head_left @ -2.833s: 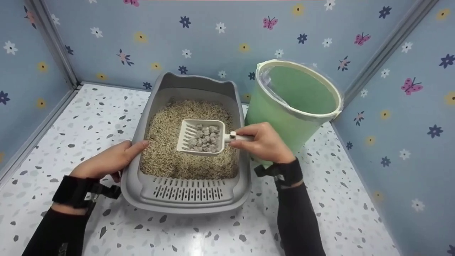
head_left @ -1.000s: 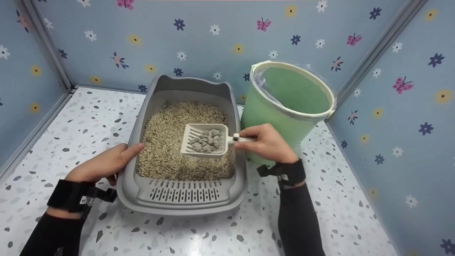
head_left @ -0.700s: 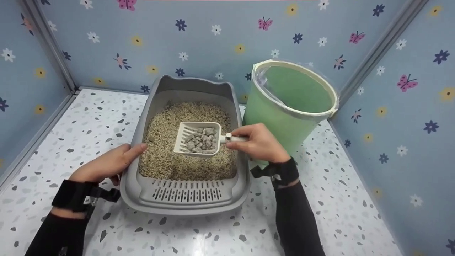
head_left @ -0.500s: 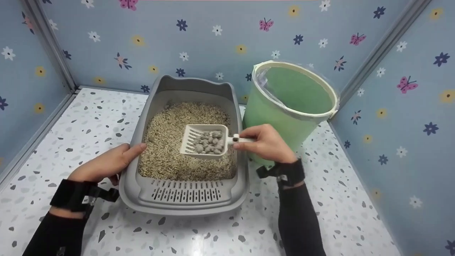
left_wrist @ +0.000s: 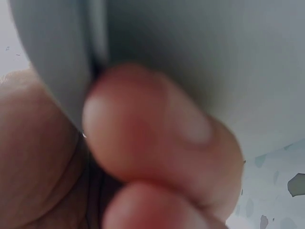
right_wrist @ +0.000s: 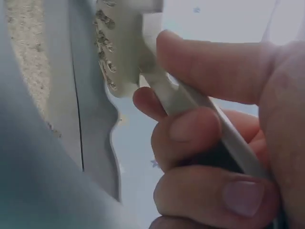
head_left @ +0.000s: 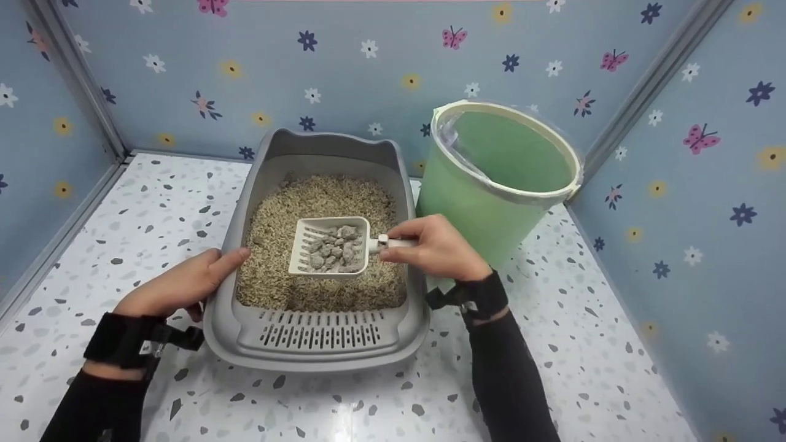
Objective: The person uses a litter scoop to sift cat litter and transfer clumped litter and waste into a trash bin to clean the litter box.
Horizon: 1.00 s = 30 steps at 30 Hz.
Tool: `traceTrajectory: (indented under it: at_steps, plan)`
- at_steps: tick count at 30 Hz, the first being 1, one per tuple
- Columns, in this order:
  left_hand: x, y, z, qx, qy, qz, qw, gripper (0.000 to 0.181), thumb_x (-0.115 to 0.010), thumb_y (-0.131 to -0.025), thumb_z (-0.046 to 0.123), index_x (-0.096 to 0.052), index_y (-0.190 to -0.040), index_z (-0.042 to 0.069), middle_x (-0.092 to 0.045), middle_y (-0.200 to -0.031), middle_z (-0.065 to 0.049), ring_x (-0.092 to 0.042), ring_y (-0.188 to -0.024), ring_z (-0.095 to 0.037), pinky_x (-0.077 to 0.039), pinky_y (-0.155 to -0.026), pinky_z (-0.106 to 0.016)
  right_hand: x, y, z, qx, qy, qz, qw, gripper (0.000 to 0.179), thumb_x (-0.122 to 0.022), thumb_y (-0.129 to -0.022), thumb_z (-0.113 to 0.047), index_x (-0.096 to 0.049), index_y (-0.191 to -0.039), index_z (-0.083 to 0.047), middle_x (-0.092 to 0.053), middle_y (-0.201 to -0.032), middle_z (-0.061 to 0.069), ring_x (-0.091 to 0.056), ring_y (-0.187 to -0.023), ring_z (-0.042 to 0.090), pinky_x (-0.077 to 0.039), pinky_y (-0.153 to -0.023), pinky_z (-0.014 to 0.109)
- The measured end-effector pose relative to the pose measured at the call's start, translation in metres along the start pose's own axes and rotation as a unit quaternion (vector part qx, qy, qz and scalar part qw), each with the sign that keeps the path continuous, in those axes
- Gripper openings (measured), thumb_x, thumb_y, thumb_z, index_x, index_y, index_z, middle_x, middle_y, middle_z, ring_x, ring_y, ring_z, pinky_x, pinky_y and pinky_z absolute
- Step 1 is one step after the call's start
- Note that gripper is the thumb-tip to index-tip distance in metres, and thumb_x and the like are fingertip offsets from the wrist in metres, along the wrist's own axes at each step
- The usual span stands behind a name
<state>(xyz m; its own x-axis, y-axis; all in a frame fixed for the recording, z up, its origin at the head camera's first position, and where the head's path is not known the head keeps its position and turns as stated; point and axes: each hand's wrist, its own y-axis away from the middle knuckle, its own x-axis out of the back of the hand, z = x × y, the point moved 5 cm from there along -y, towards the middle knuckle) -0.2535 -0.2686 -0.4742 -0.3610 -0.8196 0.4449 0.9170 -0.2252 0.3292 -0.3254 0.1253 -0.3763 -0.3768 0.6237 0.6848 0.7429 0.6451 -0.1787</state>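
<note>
Watching remotely, I see the right hand (head_left: 439, 248), its grip wrapped round the handle (head_left: 400, 244) of a white scoop (head_left: 366, 245); grey clumps (head_left: 334, 248) sit in the scoop, over litter (head_left: 344, 296) in a grey box (head_left: 325, 360); the left hand (head_left: 183, 283) pinches the box's left rim; a green bucket (head_left: 476, 212) stands beside.

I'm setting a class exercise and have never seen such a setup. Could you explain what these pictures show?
There is no robot here, only a person working bare-handed. The wide pictures come from a camera worn on the head; the two close-ups come from one on each wrist. On the white, grey-speckled surface stand a grey plastic tray of tan granules and, beside it, a round pale-green bin. The left hand grips the tray's left side. The right hand holds a slotted white plastic scoop by its handle, above the granules, with grey lumps in it.
</note>
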Motion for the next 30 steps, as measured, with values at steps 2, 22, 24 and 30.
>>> traceTrajectory:
  at_steps: [2,22,24,30]
  plan:
    - [0.0,-0.001,0.0,-0.003,-0.001,0.0,1.0,0.078,-0.037,-0.115,0.07,-0.04,-0.135,-0.006,-0.065,-0.091,-0.014,-0.07,-0.067,-0.027,-0.064,-0.053,-0.044,0.006,0.003,0.0,0.003,0.005,0.015,0.9999,0.016,-0.091,-0.096,-0.027,-0.088,-0.106,-0.016,-0.078,-0.086,-0.005,-0.06,-0.063,0.013,-0.051,-0.056,0.026]
    - [-0.002,0.0,-0.004,0.0,0.011,-0.005,0.9999,0.078,-0.036,-0.115,0.071,-0.041,-0.135,-0.004,-0.063,-0.089,-0.012,-0.067,-0.066,-0.025,-0.06,-0.049,-0.038,0.018,0.012,-0.001,-0.007,-0.003,0.025,0.9997,0.018,-0.092,-0.096,-0.028,-0.088,-0.109,-0.016,-0.08,-0.089,-0.004,-0.065,-0.07,0.017,-0.056,-0.065,0.028]
    - [-0.002,-0.001,-0.004,0.001,0.008,-0.005,1.0,0.078,-0.036,-0.115,0.071,-0.041,-0.135,-0.004,-0.063,-0.089,-0.012,-0.067,-0.066,-0.025,-0.06,-0.049,-0.038,0.019,0.012,-0.002,-0.008,0.0,0.029,0.9995,0.018,-0.092,-0.096,-0.027,-0.088,-0.11,-0.017,-0.08,-0.09,-0.005,-0.066,-0.072,0.017,-0.057,-0.067,0.028]
    - [-0.001,0.0,-0.004,0.001,0.009,0.0,1.0,0.077,-0.036,-0.114,0.072,-0.041,-0.132,-0.003,-0.063,-0.09,-0.012,-0.069,-0.067,-0.026,-0.063,-0.052,-0.042,0.02,0.012,-0.008,-0.011,0.008,0.045,0.9989,0.021,-0.092,-0.095,-0.027,-0.088,-0.11,-0.013,-0.081,-0.092,-0.003,-0.068,-0.074,0.019,-0.059,-0.07,0.03]
